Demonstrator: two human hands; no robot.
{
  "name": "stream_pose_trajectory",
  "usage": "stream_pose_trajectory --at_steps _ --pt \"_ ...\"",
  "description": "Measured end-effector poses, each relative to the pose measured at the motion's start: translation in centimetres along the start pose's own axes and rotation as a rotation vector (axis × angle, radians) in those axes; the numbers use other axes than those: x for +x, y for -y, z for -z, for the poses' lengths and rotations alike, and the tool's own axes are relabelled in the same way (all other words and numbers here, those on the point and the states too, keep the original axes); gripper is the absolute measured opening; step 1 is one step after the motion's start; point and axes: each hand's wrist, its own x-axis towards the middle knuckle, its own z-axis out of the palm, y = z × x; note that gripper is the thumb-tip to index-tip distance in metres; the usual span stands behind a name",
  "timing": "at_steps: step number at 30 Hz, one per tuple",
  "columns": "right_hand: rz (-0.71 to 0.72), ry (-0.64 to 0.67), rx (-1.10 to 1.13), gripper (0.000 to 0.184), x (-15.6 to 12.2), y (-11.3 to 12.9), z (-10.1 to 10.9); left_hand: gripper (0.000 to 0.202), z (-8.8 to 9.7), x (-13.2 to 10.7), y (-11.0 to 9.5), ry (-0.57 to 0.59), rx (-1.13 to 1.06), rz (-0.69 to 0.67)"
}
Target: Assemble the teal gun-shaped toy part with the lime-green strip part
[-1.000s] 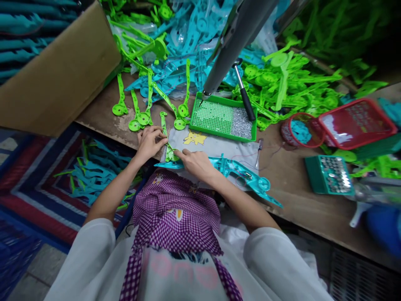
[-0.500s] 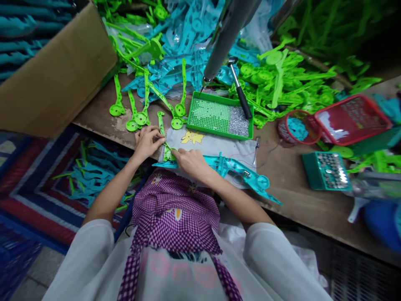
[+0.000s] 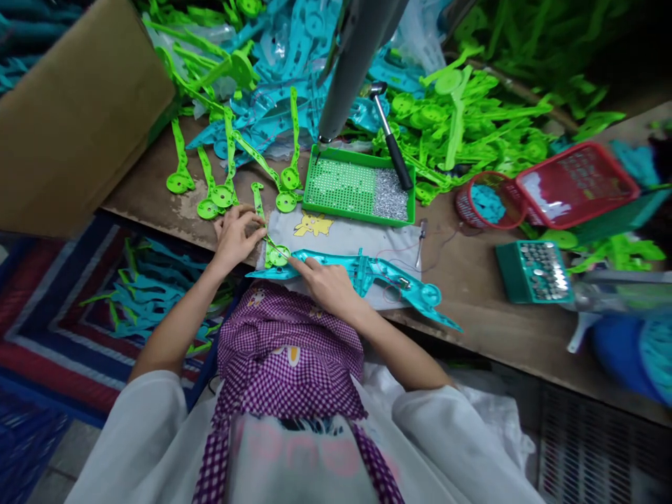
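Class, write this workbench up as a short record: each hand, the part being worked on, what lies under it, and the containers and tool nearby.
Left hand: beside the green part; grip unclear
Right hand: over the blue part, fingertips near the green part's round end
Underneath: grey cloth, yellow figure printed on it
Tray: green, metal bits at its right end
Tool: hammer, handle end over the tray
Round basket: red, holding blue pieces

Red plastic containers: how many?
2: a round red plastic basket, right of the rectangular green plastic tray; a rectangular red plastic container, right of that basket. Others may be hidden.
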Motion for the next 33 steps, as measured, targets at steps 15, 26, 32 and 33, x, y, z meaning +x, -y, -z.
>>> stream_pose_trajectory --at_steps 15,26,32,33 --pt "0.012 -0.053 0.006 0.047 0.5 -0.9 -0.4 0.021 0.2 0.5 -0.4 0.041 -0.012 -0.049" --pt "-0.014 -0.1 -0.034 0.046 0.4 -0.3 -0.6 0.019 0.8 -0.1 -1.7 -0.005 0.033 -0.159" --pt "0.011 -0.111 -0.015 0.043 0.6 -0.9 -0.7 0.018 0.1 -3.0 -4.9 0.093 0.101 -0.433" --pt "0.015 -0.115 -0.001 0.043 0.5 -1.0 -0.6 0.018 -0.3 -3.5 -5.1 0.102 0.122 -0.455"
